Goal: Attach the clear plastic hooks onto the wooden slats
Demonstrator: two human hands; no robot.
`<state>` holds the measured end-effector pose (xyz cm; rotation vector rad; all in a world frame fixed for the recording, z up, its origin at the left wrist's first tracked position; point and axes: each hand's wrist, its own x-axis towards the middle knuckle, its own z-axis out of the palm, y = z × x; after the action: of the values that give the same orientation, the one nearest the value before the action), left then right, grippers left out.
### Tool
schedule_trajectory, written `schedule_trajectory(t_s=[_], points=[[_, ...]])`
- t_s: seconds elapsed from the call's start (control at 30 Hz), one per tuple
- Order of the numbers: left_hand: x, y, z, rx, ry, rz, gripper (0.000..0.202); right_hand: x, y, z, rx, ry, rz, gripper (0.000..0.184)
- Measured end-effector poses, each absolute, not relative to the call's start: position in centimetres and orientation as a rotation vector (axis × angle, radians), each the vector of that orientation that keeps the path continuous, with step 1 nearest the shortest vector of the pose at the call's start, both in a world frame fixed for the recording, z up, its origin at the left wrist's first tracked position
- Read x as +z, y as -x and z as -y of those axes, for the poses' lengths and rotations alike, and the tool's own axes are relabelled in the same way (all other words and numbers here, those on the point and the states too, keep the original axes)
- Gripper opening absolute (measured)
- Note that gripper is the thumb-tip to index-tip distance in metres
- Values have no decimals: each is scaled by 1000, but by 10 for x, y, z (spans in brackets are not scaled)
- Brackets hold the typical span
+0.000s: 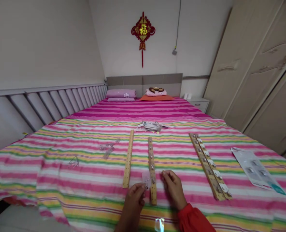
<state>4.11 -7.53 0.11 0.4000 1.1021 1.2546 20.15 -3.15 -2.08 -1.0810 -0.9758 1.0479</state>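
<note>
A small clear packet (146,177) is sitting right at the fingertips of the left hand (141,186), thumb and finger pinching its lower end, with something small and shiny showing there. Just right of that hand, a slim wooden strip (151,162) is lying lengthwise, a row of metal fittings running down it and bare holes showing at the near end. Across the strip, the right hand (168,177) is hovering close by, its fingers curling and the thumb and forefinger tips coming near one another; whether anything is sitting between them, I cannot tell. Ahead and a touch left of the left hand, a bare perforated strip (128,161) is lying alone. Farther out to that side, a few clear packets (108,148) are scattering over the striped bedspread (94,190), and a crumpled clear piece (73,162) is resting farther left again. Well beyond both hands, a bundled plastic package (150,126) is lying flat. Over to the right of the right hand, two strips (208,167) are lying side by side, one carrying white round pieces, and beyond those a blister pack (256,169) is resting. Nearest the body, between the two wrists, a shiny scrap (159,225) is catching light.
</note>
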Motion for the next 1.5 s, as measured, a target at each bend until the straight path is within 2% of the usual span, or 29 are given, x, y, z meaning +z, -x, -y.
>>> schedule_trajectory(t_s=[0.2, 0.5, 0.77, 1.17, 1.5], points=[[-2, -53, 94, 1185, -484, -1188, 45, -12, -183, 85, 1313, 1051, 989, 40], [-14, -59, 114, 1063, -637, -1273, 46, -16, -179, 106, 1366, 1121, 850, 47], [-29, -42, 112, 1149, -861, -1326, 45, -40, -181, 121, 1466, 1084, 873, 42], [-14, -50, 81, 1061, -891, -1297, 33, -30, -181, 96, 1368, 1224, 830, 47], [-32, -51, 61, 1132, -949, -1346, 23, -33, -180, 75, 1244, 1229, 897, 44]])
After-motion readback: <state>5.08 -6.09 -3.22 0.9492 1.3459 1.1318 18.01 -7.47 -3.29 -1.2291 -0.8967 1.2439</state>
